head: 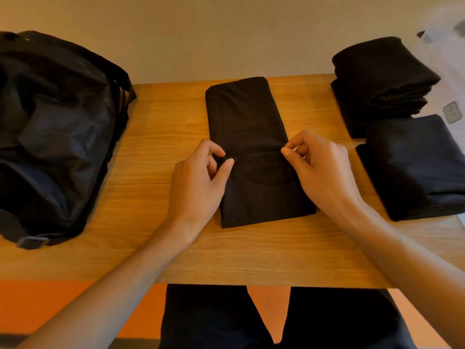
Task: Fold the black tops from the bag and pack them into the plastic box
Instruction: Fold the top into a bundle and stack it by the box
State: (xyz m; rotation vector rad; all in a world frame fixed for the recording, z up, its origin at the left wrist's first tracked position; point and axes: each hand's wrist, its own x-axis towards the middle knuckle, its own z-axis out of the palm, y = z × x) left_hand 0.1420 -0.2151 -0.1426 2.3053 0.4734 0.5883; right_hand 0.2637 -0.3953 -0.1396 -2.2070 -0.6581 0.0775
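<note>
While the narrow folded black cloth top (249,132) lies on the wooden table (161,127), lengthwise away from the person, the left hand (198,177) and right hand (319,167) each pinch one side edge midway.

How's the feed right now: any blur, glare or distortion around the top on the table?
Head view: warm, dim light, so the black top and bag show little fold detail. Head view: left hand and right hand are sharp; the upper right corner is washed out and blurry. Head view: the wide lens bows the table edge.
</note>
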